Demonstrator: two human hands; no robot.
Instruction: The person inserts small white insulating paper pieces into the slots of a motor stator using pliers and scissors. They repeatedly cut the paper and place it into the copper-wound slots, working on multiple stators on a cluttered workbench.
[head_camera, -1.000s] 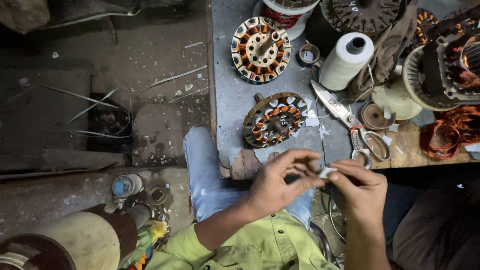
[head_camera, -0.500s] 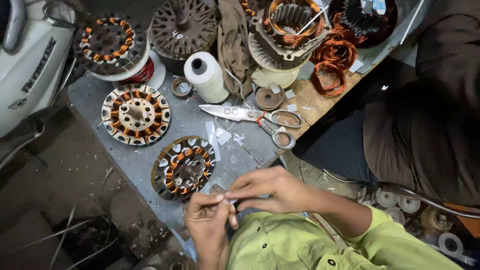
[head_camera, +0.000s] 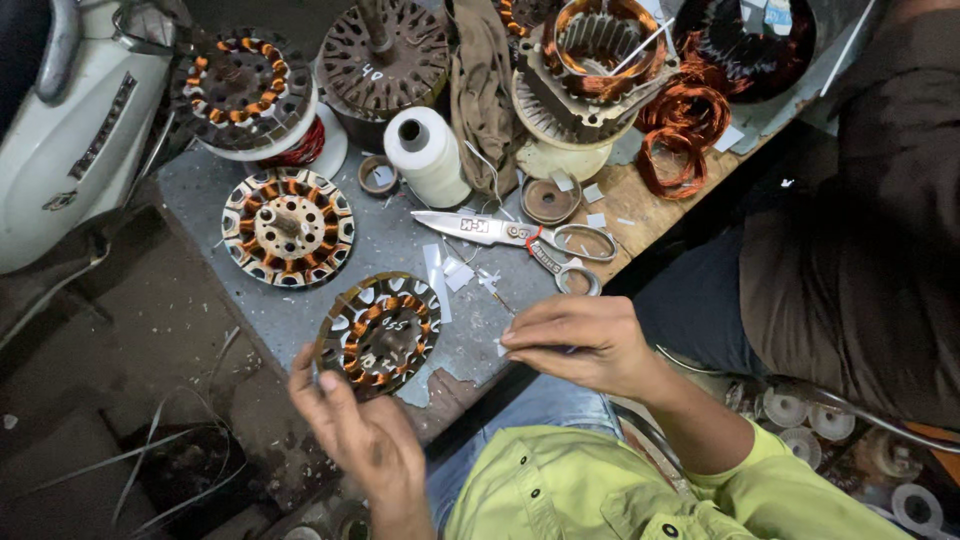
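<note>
- Hands have come apart since half a second ago: then both pinched together over one small piece at the lap, now the left hand (head_camera: 360, 435) has swung out to the wound stator (head_camera: 380, 332) at the bench edge
- Left hand: fingertips touch the stator's near rim, thumb side behind it; closed grip or just contact, cannot tell
- Right hand (head_camera: 580, 345): fingers curled in a pinch, seemingly on a thin strand or small sliver; too small to identify
- Judgement: work has shifted from prepping the piece to the stator itself
- Stator: flat disc, copper coils ringed round dark core, overhanging bench (head_camera: 400, 245) edge, just left of the right hand's pinch
- Beyond the pinch: paper scraps, then scissors (head_camera: 520, 235)
- Further out: second stator (head_camera: 288, 227), white thread spool (head_camera: 428, 155), loose copper coils (head_camera: 685, 125)
</note>
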